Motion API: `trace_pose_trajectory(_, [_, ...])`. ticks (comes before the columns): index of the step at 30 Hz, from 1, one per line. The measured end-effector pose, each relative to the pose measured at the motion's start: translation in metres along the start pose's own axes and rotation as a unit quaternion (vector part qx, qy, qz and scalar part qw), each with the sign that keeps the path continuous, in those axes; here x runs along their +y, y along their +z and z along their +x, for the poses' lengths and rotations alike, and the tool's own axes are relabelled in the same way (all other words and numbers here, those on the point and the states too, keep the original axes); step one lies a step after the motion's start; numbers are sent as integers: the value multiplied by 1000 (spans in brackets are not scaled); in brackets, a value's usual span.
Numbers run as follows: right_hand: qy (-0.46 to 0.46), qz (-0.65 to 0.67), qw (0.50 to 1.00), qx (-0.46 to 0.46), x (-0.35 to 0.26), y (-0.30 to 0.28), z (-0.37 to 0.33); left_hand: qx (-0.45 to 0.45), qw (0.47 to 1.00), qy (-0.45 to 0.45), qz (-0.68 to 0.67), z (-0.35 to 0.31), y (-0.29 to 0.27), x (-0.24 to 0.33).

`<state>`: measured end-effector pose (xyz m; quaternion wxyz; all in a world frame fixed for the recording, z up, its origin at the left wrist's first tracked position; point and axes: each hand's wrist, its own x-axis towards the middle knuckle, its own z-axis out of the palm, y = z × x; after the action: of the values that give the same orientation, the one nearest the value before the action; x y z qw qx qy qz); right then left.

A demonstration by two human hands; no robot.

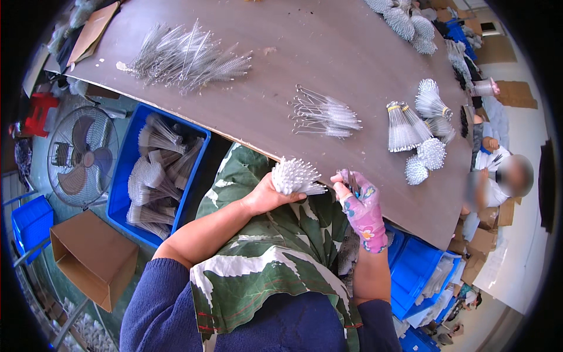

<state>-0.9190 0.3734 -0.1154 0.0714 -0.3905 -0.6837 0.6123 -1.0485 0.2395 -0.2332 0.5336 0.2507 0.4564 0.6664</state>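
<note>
Camo apron (249, 290) is closest, over your lap. Your left hand (265, 198) clasps one brush bundle (295, 176) by the table (328, 53), tips up, probably so they face you; your gloved right hand (362, 204), apart from it, grips what looks like one dark tool (352, 183). Two loose brush piles (186, 61) lie beyond

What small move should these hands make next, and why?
Probably bring the small, slim, dark tool in the pink floral-gloved right hand toward the rounded bundle of whitish bristle brushes: the bare left hand holds that bundle nearby, and the tool isn't touching it.
</note>
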Motion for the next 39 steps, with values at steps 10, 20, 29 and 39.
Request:
trace_pose_trajectory(10, [-38, -79, 996, -23, -29, 8, 6, -11, 999, 32, 5, 1, -2, 0])
trace_pose_trajectory(20, [-158, -209, 962, -74, -23, 33, 17, -29, 998, 55, -1, 4, -4, -10])
trace_pose_trajectory(29, [-160, -235, 957, -56, -18, 25, 22, -25, 999, 30, 25, 1, -4, 3])
trace_pose_trajectory(39, [-93, -133, 986, -37, -26, 27, 27, -5, 999, 42, 11, 3, -6, -8])
